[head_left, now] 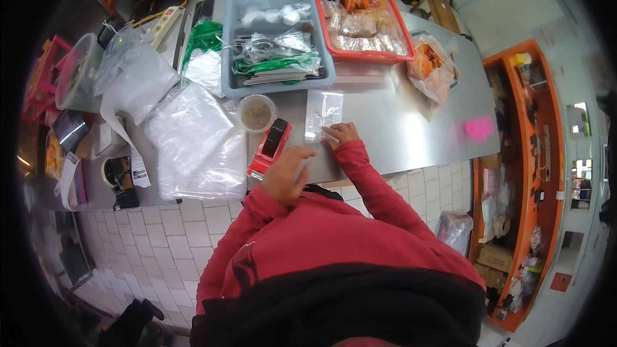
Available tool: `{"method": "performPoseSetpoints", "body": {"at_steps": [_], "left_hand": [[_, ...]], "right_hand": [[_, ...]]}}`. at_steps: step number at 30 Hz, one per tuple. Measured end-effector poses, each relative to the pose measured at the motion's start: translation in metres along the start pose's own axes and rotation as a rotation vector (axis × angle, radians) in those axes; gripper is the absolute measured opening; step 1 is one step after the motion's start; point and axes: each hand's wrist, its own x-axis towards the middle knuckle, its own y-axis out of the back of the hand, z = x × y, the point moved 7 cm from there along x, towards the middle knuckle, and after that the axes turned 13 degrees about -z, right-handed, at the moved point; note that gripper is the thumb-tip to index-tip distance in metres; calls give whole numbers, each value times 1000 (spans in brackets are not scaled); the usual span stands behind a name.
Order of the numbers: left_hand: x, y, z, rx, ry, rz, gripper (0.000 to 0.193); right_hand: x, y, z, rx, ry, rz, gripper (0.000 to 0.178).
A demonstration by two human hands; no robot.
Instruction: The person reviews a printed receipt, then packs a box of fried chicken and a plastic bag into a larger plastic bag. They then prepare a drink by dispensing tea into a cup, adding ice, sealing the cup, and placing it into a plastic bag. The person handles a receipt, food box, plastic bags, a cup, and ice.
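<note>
A small clear plastic bag (324, 108) lies flat on the steel table. The fingers of my right hand (342, 134) close on its near edge. My left hand (286, 177) is slightly blurred at the table's front edge, its fingers bent together around something pale that I cannot make out. Just beyond it stands a red device with a black top (274, 141), perhaps a tape dispenser. To the left of that device is a round clear tub (256, 114) with brownish contents. A stack of clear plastic bags (193, 135) spreads out further left.
Behind the small bag, a grey divided bin (229, 74) holds white and green packets. Beside it stands a red basket (371, 57) of filled packets. An open bag of orange food (429, 67) sits at the right. A black tape dispenser (120, 180) is at the left edge.
</note>
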Motion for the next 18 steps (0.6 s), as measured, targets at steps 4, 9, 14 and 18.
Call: {"method": "performPoseSetpoints", "body": {"at_steps": [4, 9, 14, 18], "left_hand": [[21, -65, -31, 177, 47, -335, 48], [28, -96, -89, 539, 307, -515, 66], [36, -93, -89, 234, 325, -484, 71], [40, -98, -73, -1174, 357, -389, 76]], "right_hand": [[10, -2, 9, 79, 10, -84, 21], [-1, 22, -2, 522, -220, -77, 15], [-11, 93, -43, 535, -72, -99, 19], [-9, 124, -65, 249, -131, -181, 14]]}}
